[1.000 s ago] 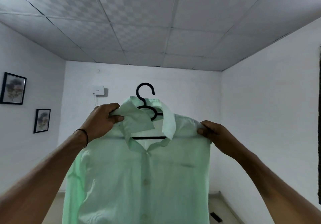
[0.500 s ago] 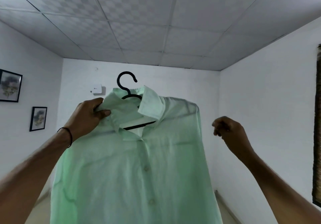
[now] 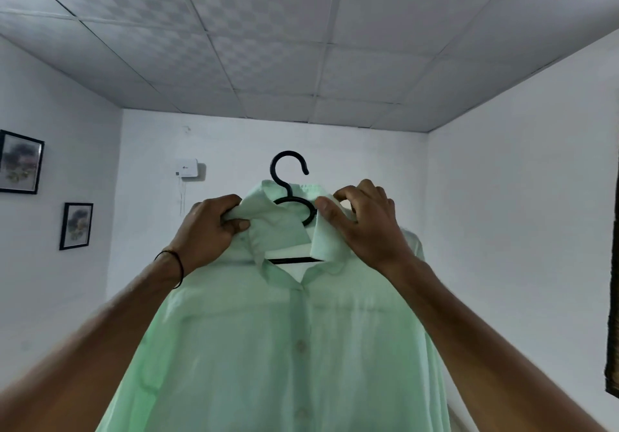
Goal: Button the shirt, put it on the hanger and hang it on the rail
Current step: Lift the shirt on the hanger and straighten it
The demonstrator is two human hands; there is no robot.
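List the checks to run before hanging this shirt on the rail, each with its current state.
1. Seating: pale green button-up shirt on black plastic hanger: ok, the hanger bar shows inside the neck.
2. Hanger hook clear above the collar: ok.
3. Grip: left hand grips one collar side: ok.
4. Grip: right hand pinches the other collar flap: ok.
5. Fastening: front buttons: cannot tell for those below the frame.
6. Target: rail in sight: not ok, none visible.

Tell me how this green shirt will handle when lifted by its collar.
Probably floppy: the shirt drapes loosely below the hanger. Likely light: the cloth looks thin, almost see-through. It might slide on the hanger; only the left hand and right hand pinching the collar steady it.
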